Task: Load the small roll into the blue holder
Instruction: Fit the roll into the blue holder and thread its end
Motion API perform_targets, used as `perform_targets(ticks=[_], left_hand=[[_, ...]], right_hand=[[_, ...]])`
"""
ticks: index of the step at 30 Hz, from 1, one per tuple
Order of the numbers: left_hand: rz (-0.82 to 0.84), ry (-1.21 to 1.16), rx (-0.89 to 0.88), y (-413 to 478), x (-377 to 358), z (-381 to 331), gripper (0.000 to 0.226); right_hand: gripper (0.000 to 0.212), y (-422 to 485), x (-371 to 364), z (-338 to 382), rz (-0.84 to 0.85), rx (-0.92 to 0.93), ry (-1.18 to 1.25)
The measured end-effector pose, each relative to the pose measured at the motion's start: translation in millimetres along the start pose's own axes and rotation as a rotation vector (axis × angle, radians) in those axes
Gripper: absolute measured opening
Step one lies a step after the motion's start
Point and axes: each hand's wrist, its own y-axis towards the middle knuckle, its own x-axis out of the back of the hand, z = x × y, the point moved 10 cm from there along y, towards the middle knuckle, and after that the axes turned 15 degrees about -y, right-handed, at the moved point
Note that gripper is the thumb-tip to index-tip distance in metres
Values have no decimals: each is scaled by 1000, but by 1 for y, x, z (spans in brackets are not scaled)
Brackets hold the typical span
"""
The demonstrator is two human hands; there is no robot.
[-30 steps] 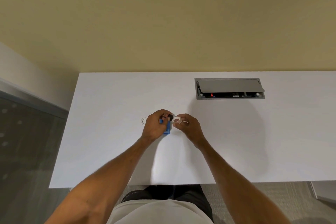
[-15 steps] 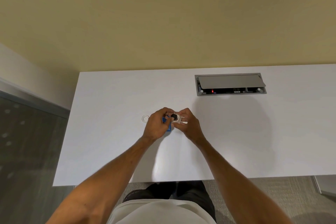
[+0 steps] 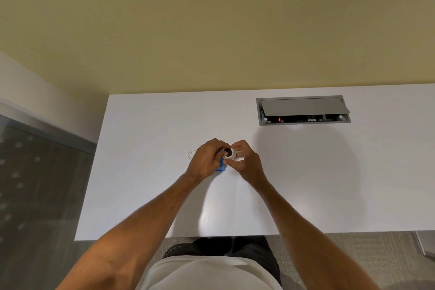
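My left hand (image 3: 207,159) grips the blue holder (image 3: 220,166), which is mostly hidden under my fingers; only its lower blue edge shows. My right hand (image 3: 244,162) pinches the small white roll (image 3: 229,153) with a dark round hub in its middle, pressed against the holder's top right. Both hands meet over the middle of the white table (image 3: 306,172). A short white strip sticks out near my right fingers.
A clear ring (image 3: 191,154) lies flat on the table just left of my left hand. A grey cable hatch (image 3: 302,110) with its lid raised sits at the back right. The table's near edge runs close to my body.
My right hand has brought the roll left, from apart from the holder to onto it, over the dark hub. My left hand has kept its grip on the holder.
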Motion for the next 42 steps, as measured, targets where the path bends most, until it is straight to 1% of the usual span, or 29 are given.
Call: perform_targets(ticks=[3,10,14,17,20,24,28,35,38,42], left_hand=[[19,15,13,3,1,1,20],[52,72,-18,4,-2,-2,18],[62,75,-38,4,-4,-4,24],[54,63,-26,4,-2,-5,24],[64,61,-7,3,0,-5,31],[68,68,3,3,-1,1,19],[61,63,16,0,1,5,18],[61,17,45,-2,-1,9,18],[52,-12,56,-4,-1,7,30],[53,-24,83,-7,-4,9,32]], right_hand=[[43,-1,2,1,-22,18,7],[49,1,-3,-1,12,4,-31],[49,3,-4,-1,19,-21,-52],[47,5,-6,-2,32,-29,-52],[45,8,-9,-1,46,-27,-81],[45,11,-14,-1,88,-38,-147],[42,10,-18,2,101,-36,-188],[47,13,-21,1,145,-30,-265],[46,14,-21,-2,145,-35,-278],[48,14,-21,-2,151,-5,-303]])
